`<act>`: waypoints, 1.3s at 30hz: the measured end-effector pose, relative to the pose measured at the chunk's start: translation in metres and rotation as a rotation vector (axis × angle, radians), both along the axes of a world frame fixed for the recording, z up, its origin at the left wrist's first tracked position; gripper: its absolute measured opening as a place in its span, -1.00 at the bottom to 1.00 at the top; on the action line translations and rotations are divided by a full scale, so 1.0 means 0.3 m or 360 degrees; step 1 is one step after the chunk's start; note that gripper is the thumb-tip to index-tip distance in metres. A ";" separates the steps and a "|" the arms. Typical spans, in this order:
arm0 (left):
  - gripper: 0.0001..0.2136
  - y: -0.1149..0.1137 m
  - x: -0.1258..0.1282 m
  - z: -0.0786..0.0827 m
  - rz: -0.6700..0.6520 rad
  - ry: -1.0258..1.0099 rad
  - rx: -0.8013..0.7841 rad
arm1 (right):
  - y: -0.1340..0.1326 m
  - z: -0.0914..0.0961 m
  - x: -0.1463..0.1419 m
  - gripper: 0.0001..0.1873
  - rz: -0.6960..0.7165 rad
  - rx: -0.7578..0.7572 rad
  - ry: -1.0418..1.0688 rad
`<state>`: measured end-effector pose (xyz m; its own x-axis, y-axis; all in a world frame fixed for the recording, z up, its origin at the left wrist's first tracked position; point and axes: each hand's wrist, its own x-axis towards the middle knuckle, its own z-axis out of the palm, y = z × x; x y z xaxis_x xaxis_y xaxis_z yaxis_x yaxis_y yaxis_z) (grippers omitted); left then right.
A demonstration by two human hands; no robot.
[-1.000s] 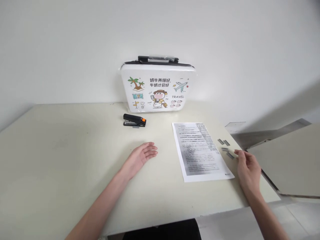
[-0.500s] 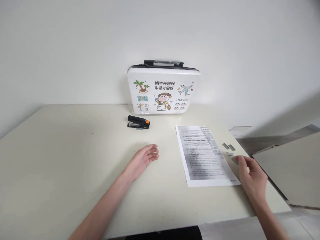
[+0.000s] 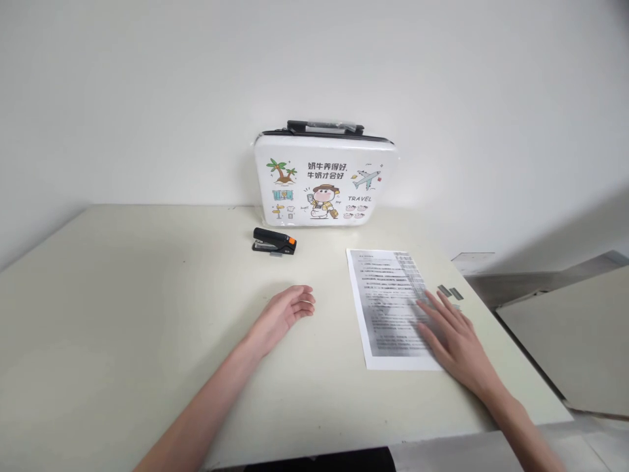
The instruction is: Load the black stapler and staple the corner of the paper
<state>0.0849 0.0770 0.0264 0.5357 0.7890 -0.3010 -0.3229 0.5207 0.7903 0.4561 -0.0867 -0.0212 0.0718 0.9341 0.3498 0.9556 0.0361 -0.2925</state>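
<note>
My right hand is open, fingers spread over the right side of a printed sheet of paper; whether it presses on the paper I cannot tell. Just beyond its fingers lie several strips of staples, partly hidden by the hand. My left hand rests on its side on the table, fingers loosely curved and apart, holding nothing. Farther back, a black stapler with an orange patch lies in front of a case, a small grey piece at its front side.
A white carrying case with cartoon prints and a black handle stands upright against the wall. The pale table ends on the right near a separate light panel.
My right hand has moved left from the staple strips onto the paper's right side, its pinched fingers now spread out. My left hand stays where it was. The view has shifted slightly.
</note>
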 end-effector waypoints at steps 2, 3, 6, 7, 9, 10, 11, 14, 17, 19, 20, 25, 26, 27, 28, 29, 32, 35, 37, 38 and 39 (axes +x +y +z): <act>-0.76 -0.005 0.001 0.001 -0.0014 0.0020 0.0057 | 0.001 -0.003 -0.015 -0.43 0.0075 -0.0106 -0.0009; -0.74 -0.009 0.003 0.002 -0.0023 0.0038 0.0098 | 0.001 -0.003 -0.027 -0.41 0.0117 -0.0132 -0.0021; -0.72 -0.030 0.014 0.008 -0.0039 0.0170 0.0294 | 0.005 0.006 -0.086 -0.35 0.0252 -0.0156 -0.0082; -0.73 -0.038 0.019 0.009 -0.0037 0.0244 0.0384 | 0.007 0.011 -0.111 -0.33 0.0295 -0.0164 -0.0101; -0.77 -0.052 0.025 0.012 -0.0015 0.0438 0.0594 | 0.010 0.024 -0.169 -0.30 0.0374 -0.0179 -0.0125; -0.81 -0.055 0.025 0.013 0.0022 0.0543 0.0711 | 0.012 0.032 -0.200 -0.28 0.0408 -0.0185 -0.0129; -0.85 -0.056 0.022 0.014 0.0075 0.0634 0.0830 | 0.014 0.039 -0.231 -0.27 0.0434 -0.0188 -0.0130; -0.89 -0.036 -0.008 0.018 0.0204 0.0754 0.1122 | 0.022 0.059 -0.326 -0.24 0.0502 -0.0178 -0.0116; -0.80 0.009 -0.071 0.016 0.0185 0.0785 0.1287 | 0.031 0.071 -0.423 -0.21 0.0581 -0.0158 -0.0071; -0.72 0.045 -0.133 0.009 0.0157 0.0909 0.1405 | 0.038 0.075 -0.488 -0.21 0.0623 -0.0150 -0.0028; -0.68 0.063 -0.168 0.003 0.0124 0.0999 0.1476 | 0.041 0.077 -0.520 -0.22 0.0635 -0.0148 -0.0008; -0.51 0.150 -0.361 -0.036 -0.0005 0.1540 0.1791 | 0.057 0.081 -0.663 -0.24 0.0665 -0.0139 0.0090; -0.47 0.164 -0.395 -0.043 0.0007 0.1616 0.1822 | 0.061 0.081 -0.686 -0.25 0.0671 -0.0137 0.0104; -0.44 0.177 -0.424 -0.050 0.0022 0.1679 0.1845 | 0.066 0.081 -0.709 -0.25 0.0675 -0.0137 0.0113; -0.41 0.188 -0.450 -0.055 0.0041 0.1731 0.1860 | 0.071 0.080 -0.729 -0.25 0.0678 -0.0139 0.0120; -0.39 0.196 -0.470 -0.059 0.0060 0.1773 0.1867 | 0.077 0.079 -0.748 -0.26 0.0678 -0.0140 0.0127; -0.37 0.207 -0.509 -0.061 0.0106 0.1848 0.1851 | 0.095 0.073 -0.798 -0.28 0.0667 -0.0135 0.0146; -0.40 0.203 -0.521 -0.055 0.0137 0.1896 0.1831 | 0.111 0.063 -0.837 -0.29 0.0643 -0.0119 0.0137; -0.45 0.198 -0.523 -0.053 0.0164 0.1950 0.1851 | 0.121 0.056 -0.858 -0.29 0.0628 -0.0104 0.0100; -0.47 0.196 -0.524 -0.054 0.0176 0.1981 0.1874 | 0.125 0.052 -0.867 -0.31 0.0621 -0.0095 0.0075; -0.49 0.195 -0.524 -0.056 0.0187 0.2009 0.1903 | 0.130 0.049 -0.875 -0.32 0.0614 -0.0087 0.0051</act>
